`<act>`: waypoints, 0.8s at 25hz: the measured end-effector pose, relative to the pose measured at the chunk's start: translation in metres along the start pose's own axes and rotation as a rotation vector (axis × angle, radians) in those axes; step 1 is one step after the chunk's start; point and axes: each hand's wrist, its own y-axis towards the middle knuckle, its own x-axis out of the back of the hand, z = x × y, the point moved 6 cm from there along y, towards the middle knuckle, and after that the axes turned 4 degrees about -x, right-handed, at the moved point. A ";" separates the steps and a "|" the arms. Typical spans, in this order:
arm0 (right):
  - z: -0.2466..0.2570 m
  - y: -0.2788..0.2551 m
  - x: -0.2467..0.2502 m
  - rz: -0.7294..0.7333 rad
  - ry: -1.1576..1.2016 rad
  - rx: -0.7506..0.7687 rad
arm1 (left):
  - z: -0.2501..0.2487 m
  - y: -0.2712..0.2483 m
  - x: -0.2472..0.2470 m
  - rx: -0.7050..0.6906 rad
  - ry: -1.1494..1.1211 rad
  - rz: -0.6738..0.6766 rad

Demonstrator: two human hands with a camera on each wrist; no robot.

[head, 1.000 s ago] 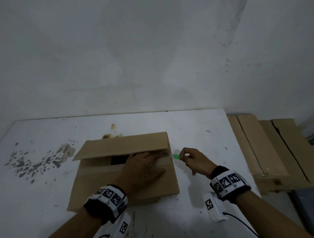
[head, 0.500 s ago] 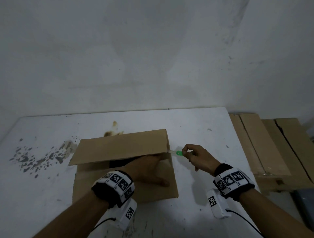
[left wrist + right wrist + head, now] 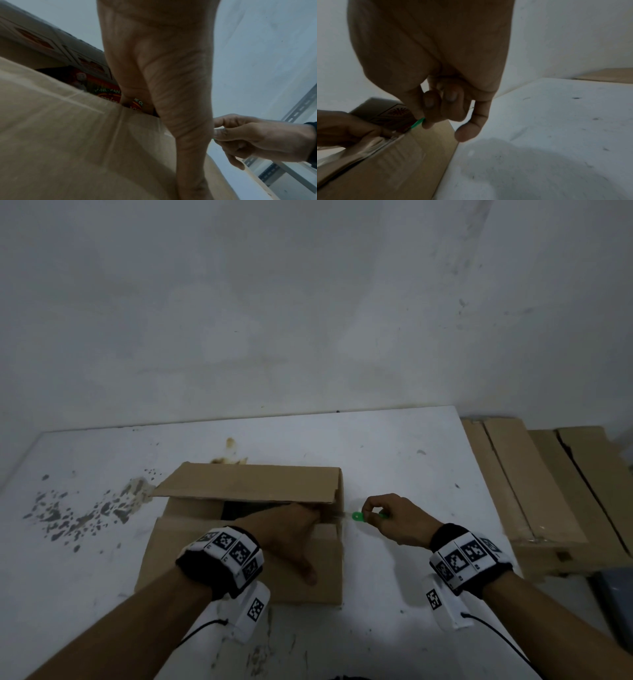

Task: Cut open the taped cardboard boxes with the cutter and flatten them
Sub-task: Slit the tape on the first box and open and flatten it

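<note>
A brown cardboard box point(image 3: 212, 563) lies on the white table point(image 3: 411, 467), its far flap point(image 3: 253, 484) raised over a dark opening. My left hand point(image 3: 301, 525) reaches into that opening: the fingers are hidden under the far flap and curl over the near flap's edge point(image 3: 68, 135), and the thumb point(image 3: 310, 575) lies on top. Printed packaging point(image 3: 109, 93) shows inside. My right hand point(image 3: 371, 513) pinches a small green cutter point(image 3: 357, 517) at the box's right end, its tip against the seam there point(image 3: 418, 122).
Flattened cardboard sheets point(image 3: 548, 491) are stacked off the table's right edge. Dark flaky stains point(image 3: 78, 515) mark the table's left part. A wall stands right behind the table. A perforated metal rail point(image 3: 300, 108) shows in the left wrist view.
My left hand slid from lying flat on the near flap to reaching into the opening. The far flap has lifted higher. The right hand with the cutter stays at the box's right end.
</note>
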 end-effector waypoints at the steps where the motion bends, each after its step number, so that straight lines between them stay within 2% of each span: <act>1: 0.001 -0.001 0.000 0.007 0.000 0.006 | 0.002 0.001 -0.001 0.001 -0.012 -0.011; 7: -0.005 -0.007 -0.002 0.080 0.064 -0.011 | 0.005 0.001 0.000 0.018 -0.070 -0.063; 13: 0.002 -0.003 -0.004 -0.004 0.021 0.032 | 0.003 0.001 0.007 0.027 -0.092 -0.061; 20: -0.008 -0.013 -0.007 0.145 -0.007 0.001 | -0.001 0.000 0.012 0.034 -0.056 -0.075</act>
